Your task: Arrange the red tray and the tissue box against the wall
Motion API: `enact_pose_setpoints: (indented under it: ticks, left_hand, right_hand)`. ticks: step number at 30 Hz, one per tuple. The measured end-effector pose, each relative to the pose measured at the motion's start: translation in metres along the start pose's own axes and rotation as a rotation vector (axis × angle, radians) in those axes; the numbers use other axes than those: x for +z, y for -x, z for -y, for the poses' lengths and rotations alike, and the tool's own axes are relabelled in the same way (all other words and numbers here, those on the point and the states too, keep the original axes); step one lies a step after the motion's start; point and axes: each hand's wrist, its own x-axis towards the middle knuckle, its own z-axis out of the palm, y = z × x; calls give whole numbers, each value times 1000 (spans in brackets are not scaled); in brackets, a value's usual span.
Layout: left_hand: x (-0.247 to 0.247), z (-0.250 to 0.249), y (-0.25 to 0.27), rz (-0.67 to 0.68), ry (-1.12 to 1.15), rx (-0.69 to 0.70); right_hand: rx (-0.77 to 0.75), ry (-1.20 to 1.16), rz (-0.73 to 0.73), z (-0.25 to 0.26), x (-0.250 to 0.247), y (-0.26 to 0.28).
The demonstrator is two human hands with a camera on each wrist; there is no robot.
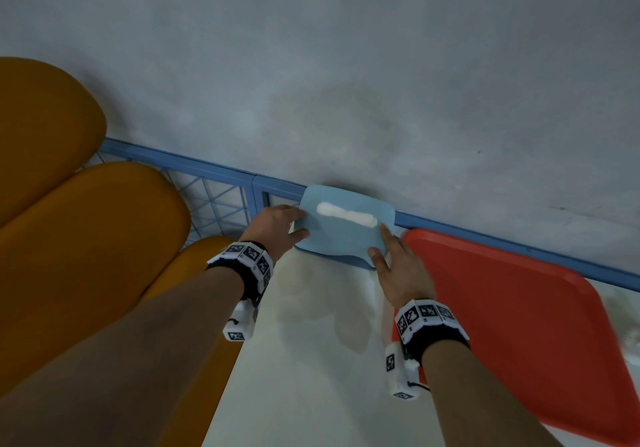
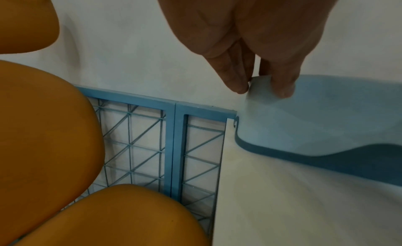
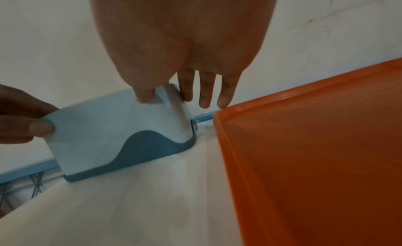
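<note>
The light blue tissue box with a darker blue base stands on the white table, its back at the grey wall. A strip of white tissue shows in its top slot. My left hand pinches the box's left end between thumb and fingers. At the box's right end, my right hand grips with the thumb on top and the index finger behind; its other fingers are straight. Just right of the box lies the red tray, flat on the table, its far corner at the wall rail.
A blue rail runs along the wall at the table's back edge. Left of the table are a blue wire-mesh panel and several orange rounded seats. Bare white tabletop lies in front of the box.
</note>
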Motion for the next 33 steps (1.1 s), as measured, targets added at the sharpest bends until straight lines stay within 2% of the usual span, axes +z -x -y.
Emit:
enact_pose_setpoints:
  ticks: [5,24,29,33]
  left_hand:
    - [2,2,5,-11,-34,108]
    - [-1,-6,1,-37,-35,0]
    - [-5,-11,8,40,-64,-32]
    - [-14,-16,24,104,-97,-5]
  right_hand:
    - [10,18,-15,-2,-2,4]
    - [-33,52,30,2,-11,-1]
    - [10,32,79,6,-12,0]
    - [65,-1,133,12,-21,7]
